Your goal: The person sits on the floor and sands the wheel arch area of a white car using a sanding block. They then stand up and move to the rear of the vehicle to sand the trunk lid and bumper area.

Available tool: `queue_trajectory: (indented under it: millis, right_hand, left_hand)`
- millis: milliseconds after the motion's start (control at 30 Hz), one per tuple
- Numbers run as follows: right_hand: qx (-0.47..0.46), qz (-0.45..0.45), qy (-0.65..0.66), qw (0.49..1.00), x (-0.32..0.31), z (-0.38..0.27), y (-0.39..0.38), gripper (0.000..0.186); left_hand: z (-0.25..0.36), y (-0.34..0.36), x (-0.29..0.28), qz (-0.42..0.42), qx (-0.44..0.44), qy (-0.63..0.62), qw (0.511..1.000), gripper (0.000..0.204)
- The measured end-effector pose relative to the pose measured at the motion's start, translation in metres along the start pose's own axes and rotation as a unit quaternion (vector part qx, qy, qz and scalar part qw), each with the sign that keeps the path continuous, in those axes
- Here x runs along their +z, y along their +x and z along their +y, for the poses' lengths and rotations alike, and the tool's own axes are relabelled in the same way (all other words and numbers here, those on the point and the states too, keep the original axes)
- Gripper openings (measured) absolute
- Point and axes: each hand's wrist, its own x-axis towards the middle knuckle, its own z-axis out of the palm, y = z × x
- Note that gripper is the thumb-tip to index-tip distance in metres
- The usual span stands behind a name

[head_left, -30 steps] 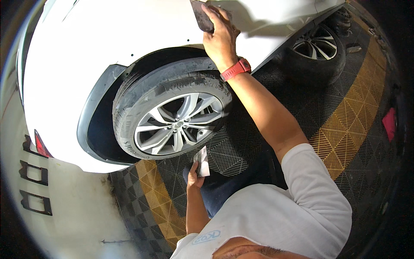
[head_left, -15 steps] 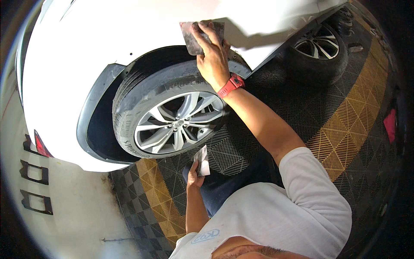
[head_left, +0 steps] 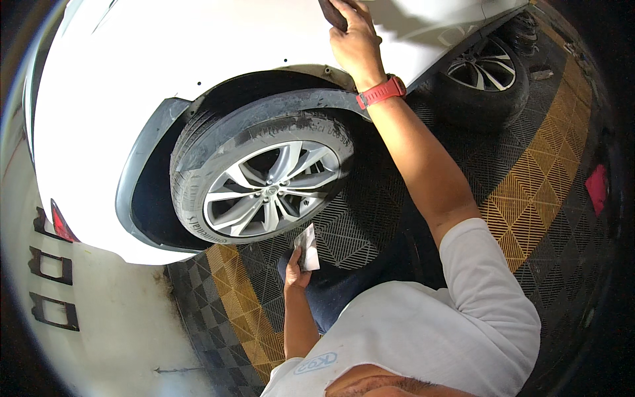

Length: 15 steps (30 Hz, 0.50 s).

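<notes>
My right hand is at the top of the view, against the white car body above the wheel arch. Its fingers grip a thin, dark, flat square plate, seen nearly edge-on and partly cut off by the frame. Low in front of me, my left hand is closed round the edge of a small, pale grey, rectangular plate with a shiny face. Between the two hands stands the car's wheel, its silver spokes facing me and its tyre smudged.
A dark trim strip edges the arch's left side. Another wheel is visible at the upper right. The floor has black and yellow ribbed tiles. A red cloth-like piece lies at far right; dark frames are at far left.
My right hand has moved up and slightly right with its plate, away from the arch's edge. The plate has turned from face-on to nearly edge-on. My left hand has barely moved.
</notes>
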Motion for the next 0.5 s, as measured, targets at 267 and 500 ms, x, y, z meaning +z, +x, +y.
queue_trajectory:
  millis: [267,500]
  right_hand:
    - [-0.066,-0.004,-0.148,0.987,0.041,-0.037,-0.058,0.073]
    - [-0.037,-0.086,-0.162,0.982,0.045,-0.038,-0.105,0.08]
  left_hand:
    - [0.003,0.0,-0.005,0.009,-0.006,0.007,1.0,0.036]
    - [0.001,0.006,0.011,-0.017,-0.005,0.018,1.0,0.037]
